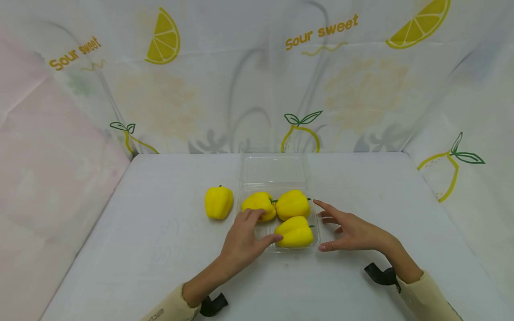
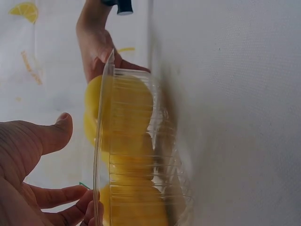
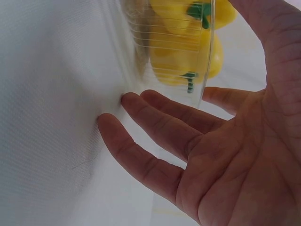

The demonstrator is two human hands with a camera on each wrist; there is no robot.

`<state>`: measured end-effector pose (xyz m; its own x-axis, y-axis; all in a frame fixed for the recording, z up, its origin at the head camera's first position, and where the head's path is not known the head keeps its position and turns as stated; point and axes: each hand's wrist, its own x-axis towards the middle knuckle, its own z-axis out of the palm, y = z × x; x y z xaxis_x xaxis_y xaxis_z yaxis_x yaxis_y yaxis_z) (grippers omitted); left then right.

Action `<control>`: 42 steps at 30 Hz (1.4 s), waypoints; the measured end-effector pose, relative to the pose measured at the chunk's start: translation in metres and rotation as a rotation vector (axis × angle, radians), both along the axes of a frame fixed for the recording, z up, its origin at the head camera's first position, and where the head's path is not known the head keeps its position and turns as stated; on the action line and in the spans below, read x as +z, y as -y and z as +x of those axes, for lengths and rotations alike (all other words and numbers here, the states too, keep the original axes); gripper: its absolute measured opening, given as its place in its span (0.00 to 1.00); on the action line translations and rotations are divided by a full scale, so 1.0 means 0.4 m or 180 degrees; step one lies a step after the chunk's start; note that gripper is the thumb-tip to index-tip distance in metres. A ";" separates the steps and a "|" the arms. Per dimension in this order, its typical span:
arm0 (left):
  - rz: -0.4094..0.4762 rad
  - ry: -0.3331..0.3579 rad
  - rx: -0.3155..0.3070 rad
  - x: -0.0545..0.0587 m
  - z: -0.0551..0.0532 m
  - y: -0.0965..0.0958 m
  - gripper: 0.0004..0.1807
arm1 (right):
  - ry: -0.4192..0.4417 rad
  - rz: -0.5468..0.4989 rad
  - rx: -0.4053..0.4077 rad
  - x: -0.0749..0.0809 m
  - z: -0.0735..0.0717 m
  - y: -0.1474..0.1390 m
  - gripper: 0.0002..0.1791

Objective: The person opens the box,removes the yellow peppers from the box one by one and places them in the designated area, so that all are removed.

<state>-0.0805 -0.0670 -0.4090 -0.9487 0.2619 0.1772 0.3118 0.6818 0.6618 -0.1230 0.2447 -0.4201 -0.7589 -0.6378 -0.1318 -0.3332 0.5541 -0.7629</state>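
A clear plastic clamshell box (image 1: 261,232) lies with its lid (image 1: 275,169) folded back. Three yellow bell peppers sit in it: one at back left (image 1: 250,203), one at back right (image 1: 293,205), one at front right (image 1: 295,234). My left hand (image 1: 245,238) reaches over the box's left side, fingertips at the back left pepper and thumb by the front one. Whether they touch is unclear. In the left wrist view, its fingers (image 2: 68,195) are at the rim. My right hand (image 1: 357,232) stands beside the box's right wall, fingers spread and holding nothing.
Another yellow bell pepper (image 1: 218,203) stands on the white table (image 1: 168,249), left of the box. Behind the table hangs a cloth (image 1: 217,89) printed with lemons, and cloth walls rise at both sides. Black wrist mounts (image 1: 381,274) show at the sleeves.
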 end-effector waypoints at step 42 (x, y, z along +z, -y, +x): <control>-0.0386 -0.0005 -0.0421 -0.001 0.014 -0.092 0.37 | -0.0034 -0.0017 -0.0018 -0.008 0.001 -0.004 0.60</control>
